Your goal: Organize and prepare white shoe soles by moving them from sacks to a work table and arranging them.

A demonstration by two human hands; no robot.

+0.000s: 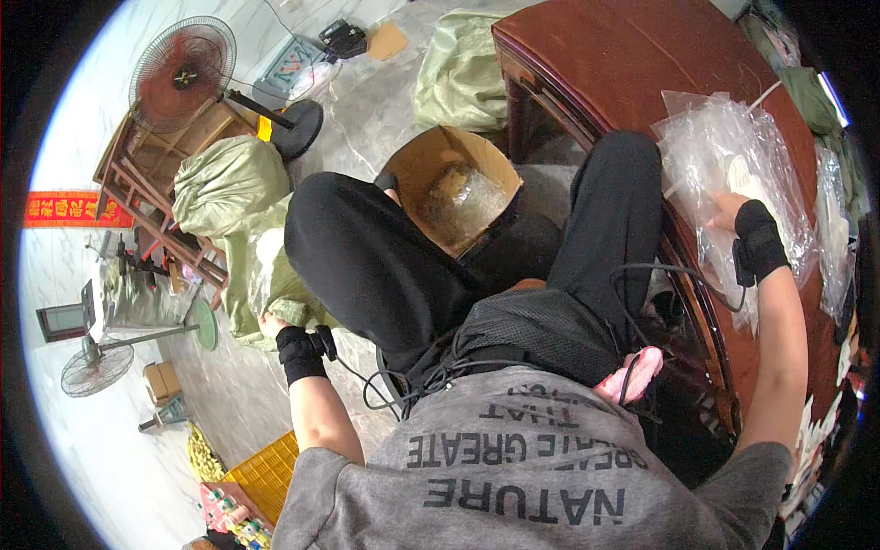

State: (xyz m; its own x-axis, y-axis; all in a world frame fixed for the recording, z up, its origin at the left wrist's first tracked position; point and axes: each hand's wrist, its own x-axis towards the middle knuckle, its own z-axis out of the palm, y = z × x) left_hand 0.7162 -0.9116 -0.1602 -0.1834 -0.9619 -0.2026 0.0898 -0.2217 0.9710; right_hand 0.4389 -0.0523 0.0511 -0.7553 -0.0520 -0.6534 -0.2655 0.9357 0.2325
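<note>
Grey shirt (pixel 522 449) lies nearest. Clear plastic (pixel 720 156) is under your right hand (pixel 728 210), green sacking (pixel 242 298) beside your left hand (pixel 272 323); grips unclear.

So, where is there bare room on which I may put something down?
The brown table looks bare beyond the clear bags, toward its far edge. Marble floor shows between the fan base and the cardboard box. It is crowded under the right hand, where bags spread, and around the left hand, beside green sacking.
</note>
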